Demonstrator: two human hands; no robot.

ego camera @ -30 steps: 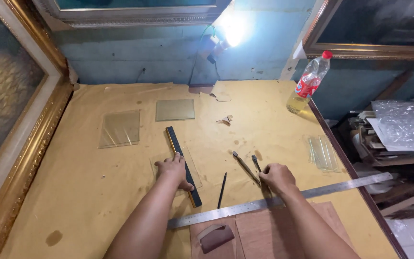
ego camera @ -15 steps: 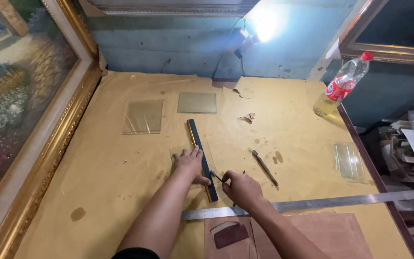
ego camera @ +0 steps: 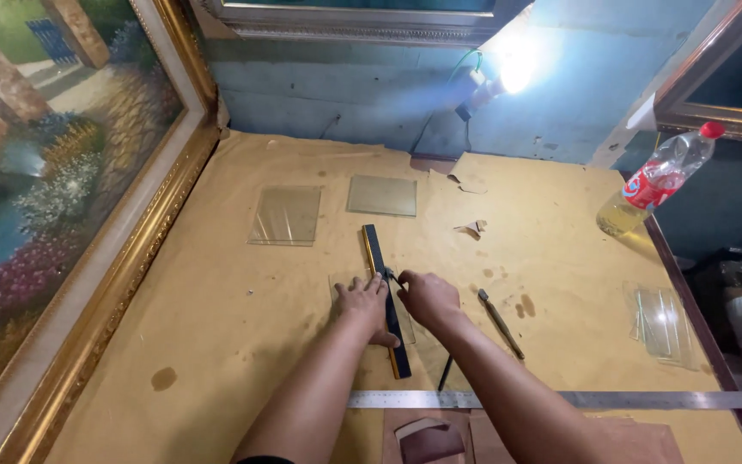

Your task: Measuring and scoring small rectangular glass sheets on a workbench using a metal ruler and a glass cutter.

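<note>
My left hand (ego camera: 363, 302) presses flat on a dark ruler with a yellow edge (ego camera: 384, 294) that lies over a clear glass pane (ego camera: 341, 285) on the tan-covered table (ego camera: 216, 326). My right hand (ego camera: 425, 296) sits just right of the ruler, fingers pinched on a small thin tool (ego camera: 391, 275) whose tip meets the ruler's edge. Both forearms reach in from the bottom of the view.
Two more glass panes (ego camera: 286, 215) (ego camera: 381, 195) lie farther back. A long steel ruler (ego camera: 560, 399) crosses the near edge, a pen-like tool (ego camera: 500, 323) lies to the right, glass pieces (ego camera: 661, 320) and a plastic bottle (ego camera: 656, 182) at far right. A gilt-framed painting (ego camera: 62, 223) leans at left.
My right hand has moved left and up from near the steel ruler to the dark ruler, holding the small tool against it. The left hand stays on the ruler.
</note>
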